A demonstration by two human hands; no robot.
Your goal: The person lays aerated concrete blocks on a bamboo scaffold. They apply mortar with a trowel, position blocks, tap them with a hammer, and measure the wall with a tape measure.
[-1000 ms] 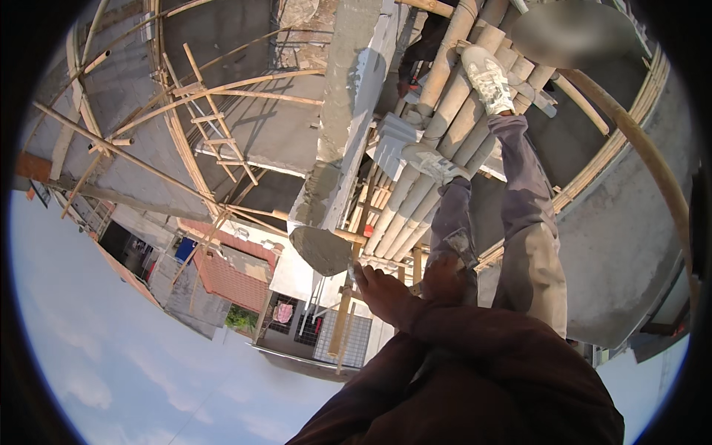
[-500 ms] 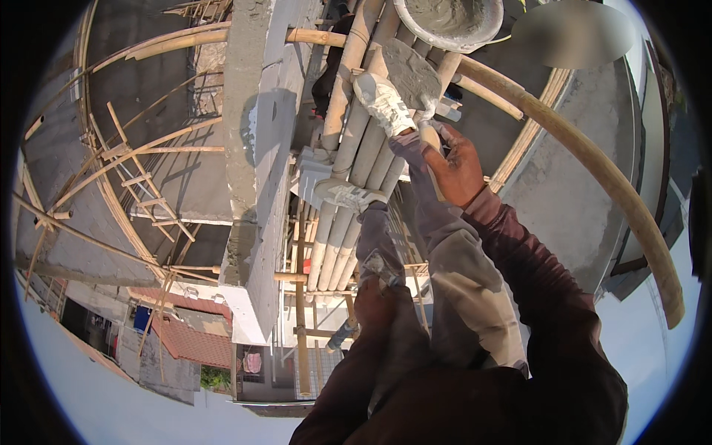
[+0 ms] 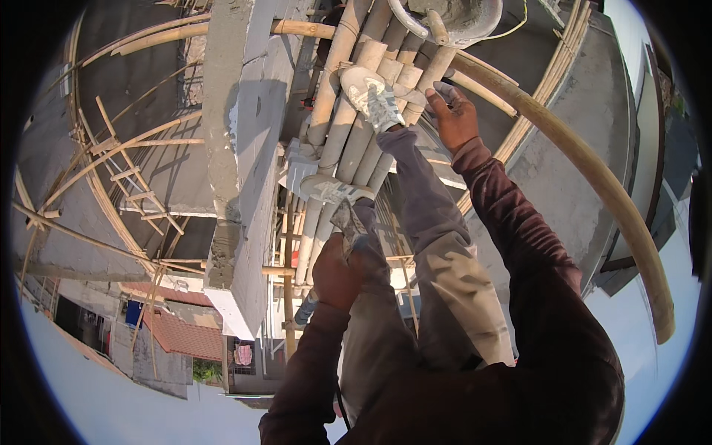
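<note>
My left hand (image 3: 337, 273) is closed around a small, flat, mortar-smeared tool (image 3: 345, 224) in front of my left shin; its exact kind is unclear. Out to the right of my right shoe (image 3: 373, 95), my right hand (image 3: 455, 117) is empty, its thumb and fingers apart. Beyond it, at the top edge, stands a round bucket (image 3: 491, 21) with grey mortar inside. A trowel's wooden handle (image 3: 437, 28) pokes out over the near rim, and its blade is hidden.
Both shoes stand on bundled bamboo poles (image 3: 337, 119) high above the ground. A grey block wall (image 3: 256, 170) runs along the left. One thick bamboo pole (image 3: 593, 159) curves past on the right. More bamboo scaffolding (image 3: 133, 178) rises at far left.
The mortar-loaded trowel has left my right hand, and a trowel handle now shows in the bucket. My left hand has moved left and up with its tool.
</note>
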